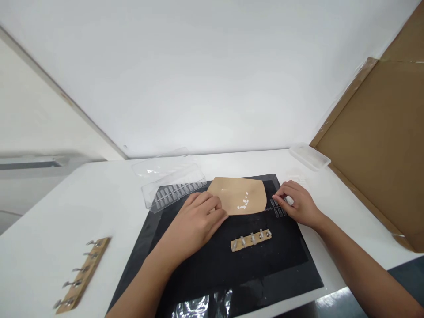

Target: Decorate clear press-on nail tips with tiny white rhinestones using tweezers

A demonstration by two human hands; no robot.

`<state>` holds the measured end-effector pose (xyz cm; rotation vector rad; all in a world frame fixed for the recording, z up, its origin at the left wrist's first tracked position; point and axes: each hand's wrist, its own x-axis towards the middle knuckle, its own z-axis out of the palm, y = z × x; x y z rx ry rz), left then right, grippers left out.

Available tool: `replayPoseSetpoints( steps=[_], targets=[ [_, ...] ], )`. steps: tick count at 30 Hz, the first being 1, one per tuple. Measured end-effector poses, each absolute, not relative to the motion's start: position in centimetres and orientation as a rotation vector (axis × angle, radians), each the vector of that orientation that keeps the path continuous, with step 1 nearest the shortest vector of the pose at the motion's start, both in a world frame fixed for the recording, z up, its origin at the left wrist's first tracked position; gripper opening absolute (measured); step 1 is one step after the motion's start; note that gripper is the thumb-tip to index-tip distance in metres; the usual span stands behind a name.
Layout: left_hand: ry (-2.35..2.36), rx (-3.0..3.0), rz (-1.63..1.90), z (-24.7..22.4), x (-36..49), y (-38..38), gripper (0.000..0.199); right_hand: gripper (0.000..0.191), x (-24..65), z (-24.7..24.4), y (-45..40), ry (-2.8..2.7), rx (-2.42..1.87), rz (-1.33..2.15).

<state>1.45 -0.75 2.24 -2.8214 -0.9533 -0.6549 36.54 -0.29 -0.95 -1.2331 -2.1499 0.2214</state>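
Note:
A tan flexible pad (236, 196) lies on a black mat (228, 269), with a small cluster of white flakes (244, 202) on it. My left hand (198, 218) rests over the pad's lower left edge, fingers closed together and holding it down. My right hand (294, 203) sits at the pad's right side, its fingertips pinching a small white piece (289, 200). Just below those fingers lies a clear runner of nail tips (277, 208). A wooden strip with clipped clear tips (251, 240) lies on the mat below the pad.
A clear plastic box of nail tips (174, 191) and its lid (159, 165) stand at the far left of the mat. A wooden clip strip (81, 274) lies on the white table (66, 221). A white tray (309, 157) and cardboard sheet (367, 141) stand at the right.

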Motion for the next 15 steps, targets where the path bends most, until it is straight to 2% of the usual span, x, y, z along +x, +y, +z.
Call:
replayPoseSetpoints(
  steps=[5, 9, 15],
  targets=[
    [-1.014, -2.594, -0.891, 2.5, 1.41, -0.8, 0.007, 0.028, 36.6, -0.98, -0.27, -2.149, -1.323, 0.306],
    [-1.043, -2.461, -1.006, 2.66, 1.24, -0.82, 0.008, 0.029, 36.58, -1.1, -0.22, -2.162, -1.323, 0.324],
    [-1.016, -2.398, -0.993, 2.73, 1.39, -0.81, 0.008, 0.016, 36.0, -1.62, -0.39, -2.262, -1.274, 0.337]
  ],
)
